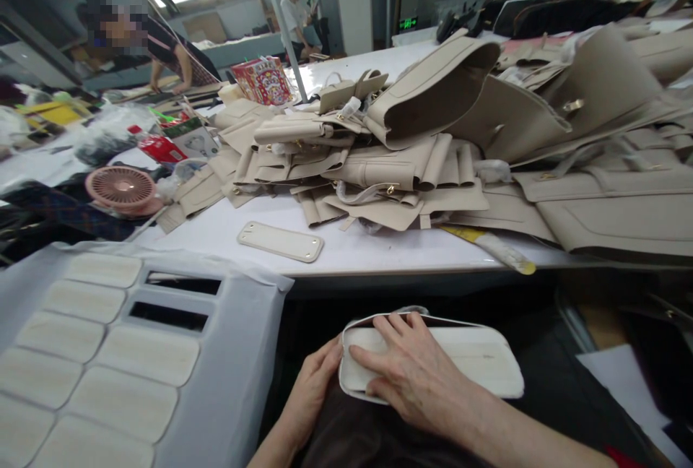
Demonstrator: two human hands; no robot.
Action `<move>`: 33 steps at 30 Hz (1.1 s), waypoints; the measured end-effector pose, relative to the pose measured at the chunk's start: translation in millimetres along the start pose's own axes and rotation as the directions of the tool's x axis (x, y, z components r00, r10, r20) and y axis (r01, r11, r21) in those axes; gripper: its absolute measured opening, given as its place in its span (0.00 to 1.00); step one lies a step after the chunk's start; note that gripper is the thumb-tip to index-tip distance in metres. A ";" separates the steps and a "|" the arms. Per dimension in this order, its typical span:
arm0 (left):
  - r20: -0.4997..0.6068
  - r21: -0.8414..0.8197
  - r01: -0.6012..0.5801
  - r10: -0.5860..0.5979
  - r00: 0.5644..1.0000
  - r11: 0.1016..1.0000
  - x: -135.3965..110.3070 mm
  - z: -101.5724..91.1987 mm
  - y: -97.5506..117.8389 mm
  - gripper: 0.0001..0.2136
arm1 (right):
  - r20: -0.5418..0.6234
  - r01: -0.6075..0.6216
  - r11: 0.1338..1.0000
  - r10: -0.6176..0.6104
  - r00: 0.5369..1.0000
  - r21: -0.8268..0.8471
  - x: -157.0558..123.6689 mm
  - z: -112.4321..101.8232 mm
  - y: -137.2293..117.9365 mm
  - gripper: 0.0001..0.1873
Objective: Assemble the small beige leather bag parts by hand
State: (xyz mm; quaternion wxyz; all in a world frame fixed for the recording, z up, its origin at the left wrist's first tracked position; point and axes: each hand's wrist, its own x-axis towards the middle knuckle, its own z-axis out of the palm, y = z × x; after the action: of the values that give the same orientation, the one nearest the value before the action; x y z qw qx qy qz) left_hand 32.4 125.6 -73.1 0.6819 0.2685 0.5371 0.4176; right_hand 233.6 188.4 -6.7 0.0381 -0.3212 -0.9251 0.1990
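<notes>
A beige rounded panel with a paler insert [476, 363] lies on my lap below the table edge. My right hand [411, 374] rests flat on its left half, fingers stretched out over it. My left hand [314, 388] grips the panel's left end from the side, thumb against the edge. On the white table [227, 230] above lies a single beige oblong base piece [280, 242] with metal studs at its corners.
A big heap of beige bag parts [433, 157] covers the table's middle and right. At left a grey sheet [232, 374] carries several pale oblong pieces [146, 352]. A pink fan [122, 190], a red box [263, 80] and two people stand further back.
</notes>
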 end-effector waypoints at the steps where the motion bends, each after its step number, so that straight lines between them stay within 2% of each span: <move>1: 0.011 0.038 0.001 -0.001 1.000 0.999 -0.1 -1.8 -0.6 0.25 | 0.001 0.000 1.000 0.000 1.000 0.004 -0.3 0.2 0.1 0.16; 5: 0.037 0.105 0.009 -0.013 0.999 0.994 -0.4 -5.4 -5.1 0.22 | 0.000 -0.002 1.000 0.002 1.000 0.015 -0.7 0.0 0.2 0.15; 10: 0.063 0.140 -0.006 -0.003 0.998 0.990 -2.2 -3.1 -3.9 0.22 | -0.005 0.002 1.000 -0.002 1.000 0.014 -0.5 0.5 1.3 0.17; 14: 0.035 0.207 0.002 -0.009 0.999 0.978 -0.8 0.5 2.1 0.23 | -0.013 0.001 1.000 0.000 1.000 0.030 0.4 2.0 3.4 0.18; 18: -0.008 0.252 -0.094 0.100 0.995 0.963 4.1 9.3 1.8 0.22 | -0.025 -0.016 1.000 0.017 1.000 0.026 1.7 2.1 4.3 0.16; 21: -0.090 0.207 -0.164 0.185 0.979 0.965 7.3 14.4 -7.8 0.23 | -0.041 -0.051 0.998 0.052 0.998 0.039 1.8 1.6 3.5 0.18; 24: -0.127 0.133 -0.183 0.200 0.972 0.974 8.3 15.6 -18.3 0.24 | -0.043 -0.075 0.995 0.078 0.996 0.070 1.4 2.4 2.1 0.21; 28: -0.079 0.081 -0.168 0.175 0.981 0.982 8.5 13.6 -18.4 0.24 | -0.057 -0.110 0.990 0.116 0.992 0.088 2.9 5.0 2.1 0.22; 33: 0.029 0.295 -0.230 0.232 0.972 0.927 15.2 -1.5 -8.5 0.24 | -0.113 -0.174 0.978 0.188 0.976 0.119 -0.3 7.6 0.3 0.27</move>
State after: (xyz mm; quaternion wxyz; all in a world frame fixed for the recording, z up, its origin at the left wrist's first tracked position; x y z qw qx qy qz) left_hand 34.5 134.2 -88.2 0.5783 0.4277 0.5604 0.4106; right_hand 232.5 185.9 -13.8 0.0943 -0.4133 -0.8757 0.2313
